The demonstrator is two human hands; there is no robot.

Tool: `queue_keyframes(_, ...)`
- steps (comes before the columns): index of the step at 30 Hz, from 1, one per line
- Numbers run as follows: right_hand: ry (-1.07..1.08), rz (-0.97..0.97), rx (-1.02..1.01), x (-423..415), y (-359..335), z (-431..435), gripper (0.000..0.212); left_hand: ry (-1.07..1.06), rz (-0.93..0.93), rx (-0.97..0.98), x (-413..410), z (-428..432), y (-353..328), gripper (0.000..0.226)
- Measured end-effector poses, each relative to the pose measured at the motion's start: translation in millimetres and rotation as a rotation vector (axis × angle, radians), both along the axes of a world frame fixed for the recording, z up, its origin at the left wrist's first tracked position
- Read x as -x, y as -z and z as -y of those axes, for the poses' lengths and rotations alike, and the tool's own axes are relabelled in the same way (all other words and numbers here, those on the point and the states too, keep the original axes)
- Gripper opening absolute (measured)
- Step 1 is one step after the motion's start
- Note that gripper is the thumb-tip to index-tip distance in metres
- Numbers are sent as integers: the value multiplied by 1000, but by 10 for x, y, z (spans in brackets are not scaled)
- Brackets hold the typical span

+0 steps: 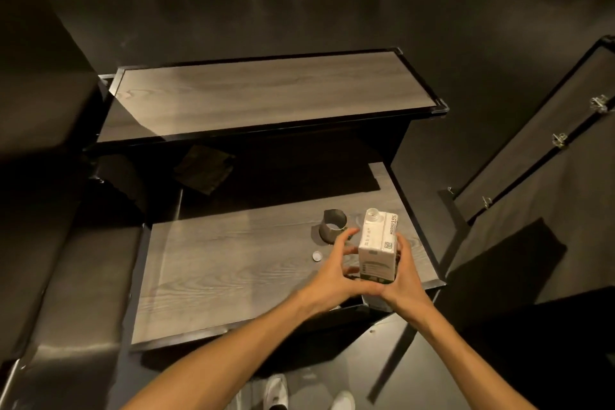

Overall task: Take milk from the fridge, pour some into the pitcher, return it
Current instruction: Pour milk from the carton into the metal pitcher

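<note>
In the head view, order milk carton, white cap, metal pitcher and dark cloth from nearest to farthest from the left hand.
1. milk carton, against the left hand, on its right.
2. white cap (left) and metal pitcher (just beyond): too close to call.
3. dark cloth, far behind, to the left.

One carton (pixel 377 253), one pitcher (pixel 333 225), one cap (pixel 316 256) (loose).
</note>
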State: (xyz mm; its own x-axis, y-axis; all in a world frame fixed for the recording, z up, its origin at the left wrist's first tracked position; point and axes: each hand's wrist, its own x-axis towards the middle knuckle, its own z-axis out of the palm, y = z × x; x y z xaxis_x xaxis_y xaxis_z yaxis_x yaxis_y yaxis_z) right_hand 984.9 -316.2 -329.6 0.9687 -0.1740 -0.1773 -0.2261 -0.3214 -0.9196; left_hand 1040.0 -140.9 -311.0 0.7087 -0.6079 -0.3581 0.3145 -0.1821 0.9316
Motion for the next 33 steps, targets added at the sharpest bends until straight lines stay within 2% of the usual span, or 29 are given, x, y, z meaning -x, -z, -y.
queue_keyframes(5,65,-44,89,-70,46,-68,123,-44,-2,77,-7,93,181,112)
queue_keyframes(12,101,-117,265,-223,60,-58,123,-124,-54,80,-120,192,301,115)
queue_keyframes(23,80,-299,496,-352,-14,-87,119,-125,-127,100,-317,215,493,113)
queue_keyframes(33,42,-441,672,-620,82,40,125,-237,-243,153,-434,339,657,111)
